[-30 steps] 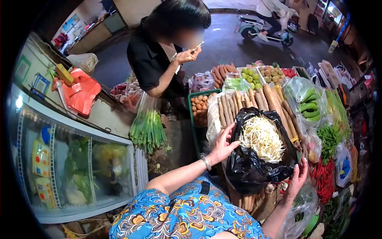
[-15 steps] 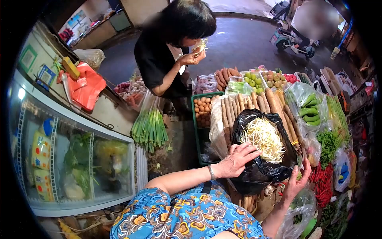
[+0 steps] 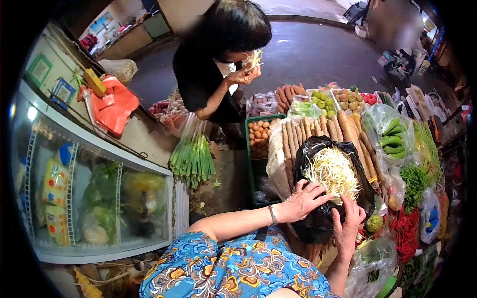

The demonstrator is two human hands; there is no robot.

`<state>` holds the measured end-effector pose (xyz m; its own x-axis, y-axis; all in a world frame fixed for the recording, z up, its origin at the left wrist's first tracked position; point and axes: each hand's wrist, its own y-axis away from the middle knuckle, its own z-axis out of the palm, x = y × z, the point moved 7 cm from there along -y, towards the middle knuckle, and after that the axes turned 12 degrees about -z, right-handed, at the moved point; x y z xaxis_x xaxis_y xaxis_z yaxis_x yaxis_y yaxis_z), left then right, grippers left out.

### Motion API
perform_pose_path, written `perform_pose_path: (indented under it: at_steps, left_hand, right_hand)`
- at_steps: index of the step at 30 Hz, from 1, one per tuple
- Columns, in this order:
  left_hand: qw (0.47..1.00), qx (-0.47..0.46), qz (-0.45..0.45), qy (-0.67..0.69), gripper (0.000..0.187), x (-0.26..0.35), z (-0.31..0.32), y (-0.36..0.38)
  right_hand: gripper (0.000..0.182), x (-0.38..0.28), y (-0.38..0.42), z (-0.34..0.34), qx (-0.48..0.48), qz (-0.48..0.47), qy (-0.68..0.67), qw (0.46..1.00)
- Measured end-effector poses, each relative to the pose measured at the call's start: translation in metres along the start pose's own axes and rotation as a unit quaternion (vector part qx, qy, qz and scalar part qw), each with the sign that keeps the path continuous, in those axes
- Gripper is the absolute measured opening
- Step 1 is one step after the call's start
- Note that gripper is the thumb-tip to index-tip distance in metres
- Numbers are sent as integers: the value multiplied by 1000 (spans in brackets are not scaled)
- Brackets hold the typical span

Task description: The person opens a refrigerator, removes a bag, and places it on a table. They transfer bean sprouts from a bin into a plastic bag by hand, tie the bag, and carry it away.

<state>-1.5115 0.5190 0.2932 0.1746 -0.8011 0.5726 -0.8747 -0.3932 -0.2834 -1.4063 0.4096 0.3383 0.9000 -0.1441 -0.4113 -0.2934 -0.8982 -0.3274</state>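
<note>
Pale bean sprouts (image 3: 333, 171) lie heaped in an open black plastic bag (image 3: 310, 228), which rests on long brown roots (image 3: 345, 130). My left hand (image 3: 304, 201) is at the near left side of the bag, its fingers spread and the tips by the edge of the sprouts. At the near right, my right hand (image 3: 349, 221) has its fingertips against the bag's near edge beside the sprouts, fingers stretched and thumb apart. Across the stall, a person in black (image 3: 211, 69) holds a small bunch of bean sprouts (image 3: 252, 59) close to the face.
Left of the roots stands a green crate of eggs (image 3: 258, 136). Leeks (image 3: 194, 161) hang beside a glass-fronted fridge (image 3: 107, 198). To the right are bagged green peppers (image 3: 392, 136) and red chillies (image 3: 406, 231). Green apples (image 3: 324, 101) sit at the back.
My right hand has moved left, from beyond the bag's right side to its near edge. My left hand stays by the sprouts. The person opposite still holds sprouts near the face.
</note>
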Motion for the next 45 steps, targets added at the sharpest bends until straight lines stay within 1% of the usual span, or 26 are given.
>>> perform_pose_path:
  at_steps: [2,3,5,6,8,9,10,12,14,15,16,19,20,22,24,26,29,34,38,42,44,45]
  left_hand:
    - [1000,-29,-6,-9,65,-7,12,1]
    - [1000,-29,-6,-10,65,-8,15,2]
    - [1000,-16,-2,-14,57,-11,18,4]
    - [1000,17,13,-22,42,-9,15,4]
    - [999,-3,14,-41,30,-11,19,6]
    - [999,26,28,-30,21,-9,15,6]
    - [999,33,35,-18,16,-9,16,7]
    - [999,36,35,-4,16,-2,6,7]
    - [999,27,27,18,17,-1,2,9]
    - [998,26,33,39,20,1,-2,10]
    - [998,14,41,53,21,4,-7,11]
    - [998,-19,50,31,20,6,-3,16]
    - [998,-34,46,29,19,8,-4,18]
    - [997,-50,52,41,22,11,-4,20]
    - [996,-45,58,41,25,15,-10,22]
    - [996,-47,57,50,29,15,-12,23]
    - [996,-48,60,55,28,17,-12,21]
    - [995,-20,83,60,26,27,-19,21]
    - [994,-22,83,71,26,32,-24,22]
    - [994,-15,87,67,28,30,-23,19]
    - [993,-15,82,84,30,28,-24,21]
    - [992,-18,79,94,33,26,-24,22]
  right_hand:
    - [40,-2,-2,2,-41,12,-7,999]
    - [40,-3,-2,2,-41,11,-8,999]
    - [37,-5,-2,7,-72,-1,-1,997]
    - [32,-3,0,10,-74,-10,5,997]
    - [28,1,4,17,-69,-29,5,997]
    - [26,-3,3,15,-68,-23,-12,997]
    - [27,1,5,19,-86,-21,-17,996]
    - [31,-5,2,15,-89,-18,-10,996]
    - [37,-17,-4,3,-67,-37,3,997]
    - [42,-16,-3,4,-85,-45,21,995]
    - [44,-18,-5,2,-88,-37,19,995]
    - [47,-12,1,8,-103,-38,25,994]
    - [38,-8,6,11,-94,-33,26,995]
    - [25,-7,11,15,-128,-42,24,991]
    - [17,-9,10,11,-106,-44,20,993]
    - [13,-9,10,8,-96,-34,8,995]
    - [12,-5,11,5,-81,-34,4,996]
    - [15,-4,13,-3,-67,-26,-26,997]
    - [16,0,16,-6,-93,-14,-51,994]
    - [17,3,16,-5,-85,-37,-54,994]
    - [16,4,16,-5,-75,-23,-75,994]
    - [17,6,15,-4,-93,-16,-74,993]
